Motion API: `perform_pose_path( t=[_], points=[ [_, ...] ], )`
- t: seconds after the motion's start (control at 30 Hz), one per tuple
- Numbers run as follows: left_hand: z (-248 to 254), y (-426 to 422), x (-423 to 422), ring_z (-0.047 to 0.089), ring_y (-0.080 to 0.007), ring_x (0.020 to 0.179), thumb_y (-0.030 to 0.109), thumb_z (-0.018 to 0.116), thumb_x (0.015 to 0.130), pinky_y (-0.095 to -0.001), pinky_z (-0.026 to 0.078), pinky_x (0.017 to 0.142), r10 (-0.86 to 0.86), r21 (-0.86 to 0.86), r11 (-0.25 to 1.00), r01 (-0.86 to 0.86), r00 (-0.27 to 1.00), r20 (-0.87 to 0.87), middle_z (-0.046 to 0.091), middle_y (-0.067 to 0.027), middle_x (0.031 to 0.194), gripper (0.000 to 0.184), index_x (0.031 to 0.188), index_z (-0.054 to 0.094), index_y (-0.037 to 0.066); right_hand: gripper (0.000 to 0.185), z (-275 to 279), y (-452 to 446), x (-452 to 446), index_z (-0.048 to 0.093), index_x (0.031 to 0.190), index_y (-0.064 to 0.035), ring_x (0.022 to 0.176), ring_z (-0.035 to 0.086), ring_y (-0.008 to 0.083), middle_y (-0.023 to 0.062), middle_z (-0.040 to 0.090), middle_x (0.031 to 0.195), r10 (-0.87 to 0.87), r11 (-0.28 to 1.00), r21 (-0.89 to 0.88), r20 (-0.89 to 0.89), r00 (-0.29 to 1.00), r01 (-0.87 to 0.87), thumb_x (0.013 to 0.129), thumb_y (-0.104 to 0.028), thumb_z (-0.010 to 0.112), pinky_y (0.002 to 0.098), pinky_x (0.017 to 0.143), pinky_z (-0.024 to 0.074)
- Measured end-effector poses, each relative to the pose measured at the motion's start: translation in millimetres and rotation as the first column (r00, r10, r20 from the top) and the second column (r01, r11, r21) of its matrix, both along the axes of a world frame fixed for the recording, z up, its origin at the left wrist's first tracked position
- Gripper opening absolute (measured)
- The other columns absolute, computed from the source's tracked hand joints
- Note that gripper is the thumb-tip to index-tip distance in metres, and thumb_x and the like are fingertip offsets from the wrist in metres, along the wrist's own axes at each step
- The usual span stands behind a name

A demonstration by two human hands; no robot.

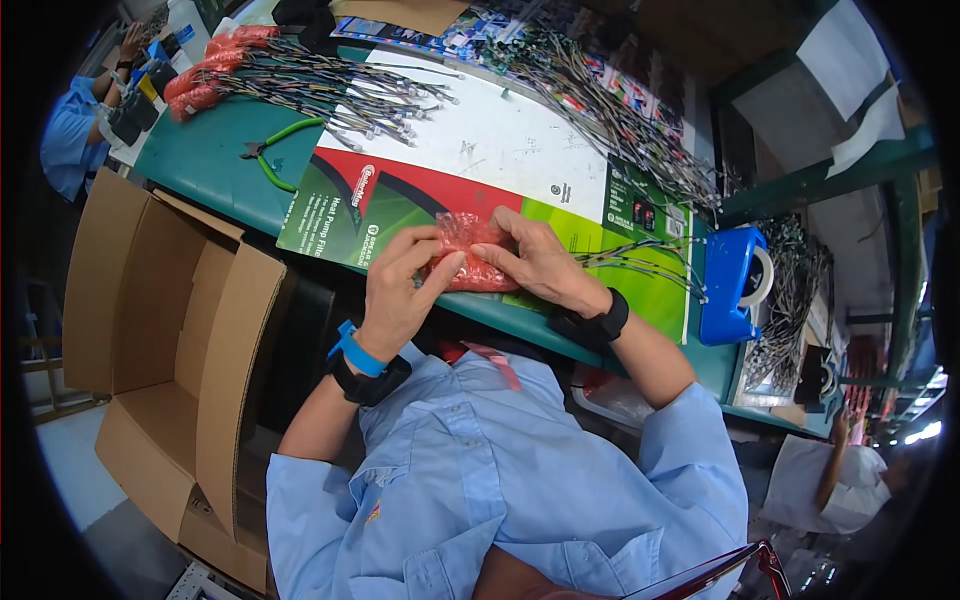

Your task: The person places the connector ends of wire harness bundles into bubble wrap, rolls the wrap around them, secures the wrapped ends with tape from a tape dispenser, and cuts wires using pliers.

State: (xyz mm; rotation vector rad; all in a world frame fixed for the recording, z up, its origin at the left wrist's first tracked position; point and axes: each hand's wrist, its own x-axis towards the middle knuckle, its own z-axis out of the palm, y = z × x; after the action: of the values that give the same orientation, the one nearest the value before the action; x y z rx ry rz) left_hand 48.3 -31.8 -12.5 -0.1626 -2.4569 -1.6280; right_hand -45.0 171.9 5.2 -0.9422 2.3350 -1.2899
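Note:
Red bubble wrap (468,272) lies bunched near the front edge of the bench, in front of my body. My left hand (405,280) pinches its left side between thumb and fingers. On the other side, my right hand (540,262) grips it, thumb pressed on top. Whatever is inside the wrap is hidden. Thin dark cables (640,258) stretch out to the right from behind my right hand; whether they run into the wrap I cannot tell. Printed cardboard (540,150) lies flat beneath the wrap and cables.
Green-handled cutters (270,155) lie on the green bench (215,175). Behind them are cable bundles with red-wrapped ends (215,70). More loose cables (610,100) lie at the back. A blue tape dispenser (730,290) stands right, an open carton (175,340) left. Co-workers are at both sides.

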Motion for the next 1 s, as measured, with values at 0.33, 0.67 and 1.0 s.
perform_pose_path(
  t=[0.33, 0.67, 1.0],
  points=[
    [17.3, 27.6, 24.6, 0.060, -0.0097, 0.108, 0.011, 0.065, 0.099, -0.0258, 0.047, 0.097, -0.248, 0.767, 0.635, -0.088, 0.918, 0.310, 0.066, -0.0076, 0.120, 0.041, 0.136, 0.053, -0.003, 0.013, 19.4, -10.5, 29.2, 0.063, 0.093, 0.0015, 0.070, 0.060, 0.0191, 0.0107, 0.062, 0.084, -0.302, 0.944, -0.259, -0.428, 0.852, 0.205, 0.088, -0.002, 0.074, 0.0291, 0.061, 0.0482],
    [18.5, 71.0, -37.8, 0.062, -0.0145, 0.111, 0.028, 0.058, 0.104, -0.0311, 0.050, 0.098, -0.328, 0.960, 0.281, -0.001, 0.940, 0.097, 0.065, -0.0068, 0.122, 0.037, 0.128, 0.057, 0.000, 0.018, 27.8, 15.3, 30.6, 0.058, 0.106, 0.0003, 0.081, 0.063, 0.0055, 0.0034, 0.066, 0.092, -0.312, 0.650, -0.568, 0.405, 0.859, 0.504, 0.095, -0.006, 0.071, 0.0188, 0.071, 0.0504],
    [18.6, 92.2, -49.5, 0.062, -0.0130, 0.108, 0.018, 0.057, 0.105, -0.0319, 0.049, 0.097, -0.338, 0.939, 0.342, 0.036, 0.937, 0.087, 0.066, -0.0056, 0.118, 0.024, 0.123, 0.059, 0.002, 0.018, 16.7, 32.9, 23.0, 0.067, 0.096, 0.0013, 0.076, 0.061, 0.0053, 0.0017, 0.068, 0.086, -0.457, 0.725, -0.401, 0.328, 0.827, 0.560, 0.095, -0.016, 0.071, 0.0230, 0.067, 0.0510]
  ],
)
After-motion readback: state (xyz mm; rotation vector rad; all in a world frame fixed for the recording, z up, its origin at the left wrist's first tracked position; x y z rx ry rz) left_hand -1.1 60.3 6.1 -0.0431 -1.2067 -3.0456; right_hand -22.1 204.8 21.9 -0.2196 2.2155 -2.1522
